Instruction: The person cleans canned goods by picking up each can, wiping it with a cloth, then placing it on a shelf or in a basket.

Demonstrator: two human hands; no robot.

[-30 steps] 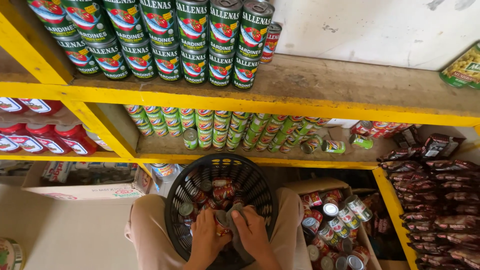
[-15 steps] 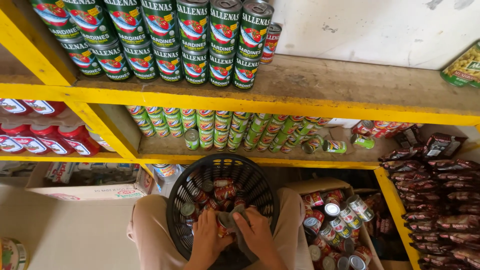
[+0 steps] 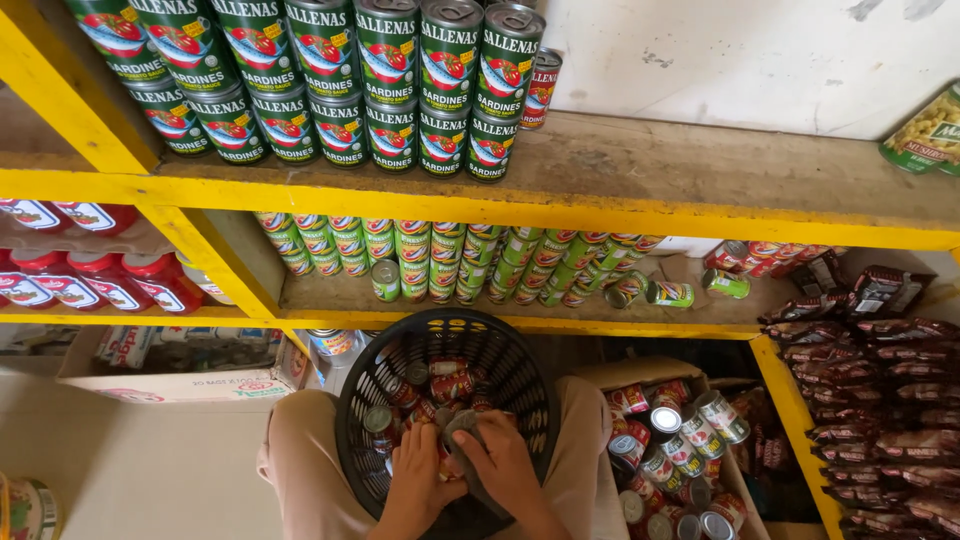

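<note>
Head view, looking down past the shelves to my lap. Both my hands work inside a black plastic basket point(image 3: 520, 385) that rests on my thighs. My left hand point(image 3: 418, 478) lies on the near left of the basket floor, its fingers point(image 3: 428, 440) curled down around a small can point(image 3: 440, 462) that shows only in part beneath them. My right hand point(image 3: 505, 468) sits just beside it, touching, and its fingers point(image 3: 478, 455) are closed on a grey cloth point(image 3: 462, 428) pressed against that same can. Beyond my fingers, toward the far wall of the basket, lie several loose red-labelled tins point(image 3: 450, 383), some on their sides. To the right of my right hand, outside the basket, an open cardboard box point(image 3: 640, 372) holds more red-labelled cans, most standing upright with silver tops showing. Above my fingers, the nearer yellow-edged wooden shelf point(image 3: 600, 322) carries rows of small green-labelled tins point(image 3: 440, 262), with a few tipped over at the right end. Higher still, the upper shelf point(image 3: 700, 190) bears tall green cans point(image 3: 390, 95) stacked two high. Far left of my fingers, red-capped bottles point(image 3: 95, 280) lie in a side compartment; far right, dark sachets point(image 3: 880, 400) hang in rows.
</note>
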